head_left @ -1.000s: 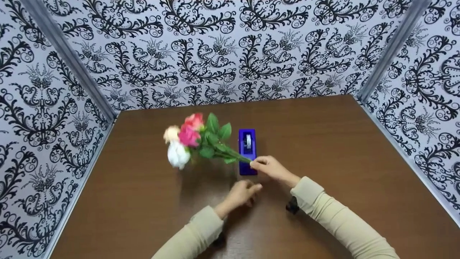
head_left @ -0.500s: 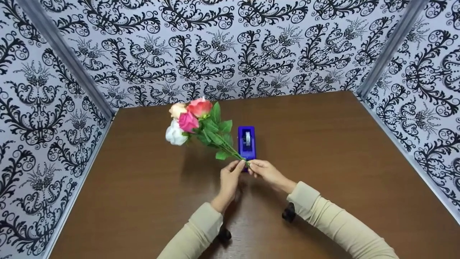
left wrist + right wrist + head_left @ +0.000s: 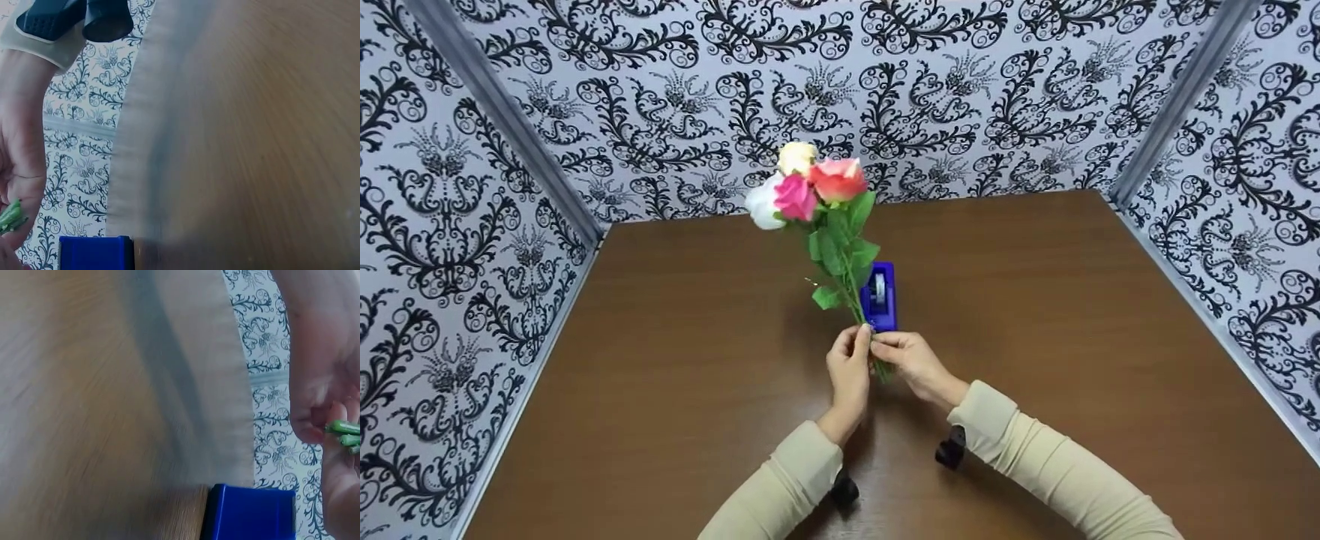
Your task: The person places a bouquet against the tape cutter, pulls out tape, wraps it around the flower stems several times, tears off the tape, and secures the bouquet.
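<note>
A bouquet of roses (image 3: 840, 247), with white, cream, pink and coral heads and green leaves, stands nearly upright over the table, leaning slightly left. My left hand (image 3: 847, 371) pinches its stems between thumb and fingers. Close beside it, my right hand (image 3: 915, 366) pinches at the lower stems, whose ends stick out beneath. Cut green stem ends (image 3: 346, 430) show between the fingers in the right wrist view, and some green stem (image 3: 11, 216) in the left wrist view. Just behind the hands lies a blue tape dispenser (image 3: 888, 300) with a roll in it, partly hidden by leaves and hands.
The brown wooden table (image 3: 1035, 285) spreads on both sides of the hands. Patterned black-and-white walls (image 3: 930, 97) enclose it at the back and sides. A small black device (image 3: 951, 448) hangs under the right wrist, another black device (image 3: 845, 491) under the left.
My left hand has come up from the table's front and taken hold of the stems beside my right hand. The bouquet has swung from leaning far left to nearly upright.
</note>
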Demonstrator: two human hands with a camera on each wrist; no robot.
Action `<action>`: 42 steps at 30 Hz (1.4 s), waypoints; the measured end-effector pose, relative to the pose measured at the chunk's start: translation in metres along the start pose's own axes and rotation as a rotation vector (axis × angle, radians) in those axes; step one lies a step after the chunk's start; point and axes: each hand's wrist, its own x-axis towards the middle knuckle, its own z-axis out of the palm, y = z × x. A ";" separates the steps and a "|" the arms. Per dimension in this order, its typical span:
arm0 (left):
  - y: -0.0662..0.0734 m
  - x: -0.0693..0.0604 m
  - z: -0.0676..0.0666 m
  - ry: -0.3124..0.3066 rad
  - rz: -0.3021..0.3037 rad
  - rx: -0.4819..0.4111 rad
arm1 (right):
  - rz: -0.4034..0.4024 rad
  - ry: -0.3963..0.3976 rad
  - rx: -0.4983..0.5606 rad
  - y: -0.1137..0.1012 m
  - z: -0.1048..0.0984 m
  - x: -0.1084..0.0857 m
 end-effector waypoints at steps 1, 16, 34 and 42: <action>0.000 0.000 0.000 0.010 0.026 0.040 | -0.003 0.015 -0.007 0.000 0.001 0.000; -0.002 0.013 -0.014 -0.016 0.432 0.524 | 0.036 0.143 -0.094 0.007 0.011 -0.002; -0.004 0.017 -0.018 -0.065 0.320 0.421 | 0.099 -0.210 0.131 0.014 0.001 0.003; -0.004 0.013 -0.018 -0.067 0.344 0.417 | 0.168 -0.106 0.089 0.006 0.002 0.005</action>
